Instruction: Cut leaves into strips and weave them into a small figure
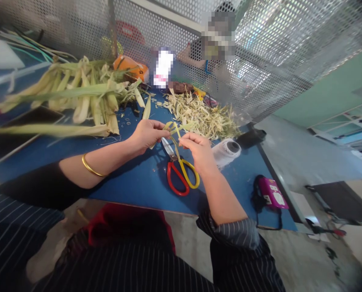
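Observation:
Both my hands hold thin yellow-green leaf strips (175, 129) above the blue table (132, 178). My left hand (147, 134) pinches the strips from the left, fingers closed on them. My right hand (199, 151) pinches the other ends from the right. Directly under the hands lie scissors (179, 170) with one red and one yellow handle, blades pointing away from me. A gold bangle sits on my left forearm.
A stack of long pale green leaves (77, 95) lies at the left. A heap of leaf trimmings (199, 115) lies behind the hands. A white roll (228, 151) and a pink device (270, 192) sit at the right. A person sits behind the perforated metal screen (260, 52).

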Demonstrator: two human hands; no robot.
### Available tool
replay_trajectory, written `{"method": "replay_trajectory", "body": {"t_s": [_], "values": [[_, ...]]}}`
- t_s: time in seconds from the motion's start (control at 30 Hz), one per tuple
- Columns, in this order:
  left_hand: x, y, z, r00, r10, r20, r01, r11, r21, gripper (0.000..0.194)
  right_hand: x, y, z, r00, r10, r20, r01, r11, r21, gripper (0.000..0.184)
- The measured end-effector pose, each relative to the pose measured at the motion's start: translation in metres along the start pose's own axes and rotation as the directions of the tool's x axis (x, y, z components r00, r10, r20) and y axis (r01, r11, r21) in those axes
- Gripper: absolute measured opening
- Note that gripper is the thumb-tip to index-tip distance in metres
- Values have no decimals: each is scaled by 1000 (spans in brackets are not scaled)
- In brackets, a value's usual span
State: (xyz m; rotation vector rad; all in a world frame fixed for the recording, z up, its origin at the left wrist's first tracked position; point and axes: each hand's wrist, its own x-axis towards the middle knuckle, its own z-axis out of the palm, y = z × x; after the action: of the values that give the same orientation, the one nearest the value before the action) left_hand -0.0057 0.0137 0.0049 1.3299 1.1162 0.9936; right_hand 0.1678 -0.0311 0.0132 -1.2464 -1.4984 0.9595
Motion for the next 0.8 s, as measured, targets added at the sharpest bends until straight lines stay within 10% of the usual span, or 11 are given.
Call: {"method": "replay_trajectory", "body": {"t_s": [0.53,0.8], "values": [[-9,3,2,981,182,69,-195,932,306,19,-1,0,2,996,80,34,-75,988,-136,25],[-15,0,7,860,426,282,-511,705,492,20,-3,0,4,997,14,-72,-31,968,-247,25]]}}
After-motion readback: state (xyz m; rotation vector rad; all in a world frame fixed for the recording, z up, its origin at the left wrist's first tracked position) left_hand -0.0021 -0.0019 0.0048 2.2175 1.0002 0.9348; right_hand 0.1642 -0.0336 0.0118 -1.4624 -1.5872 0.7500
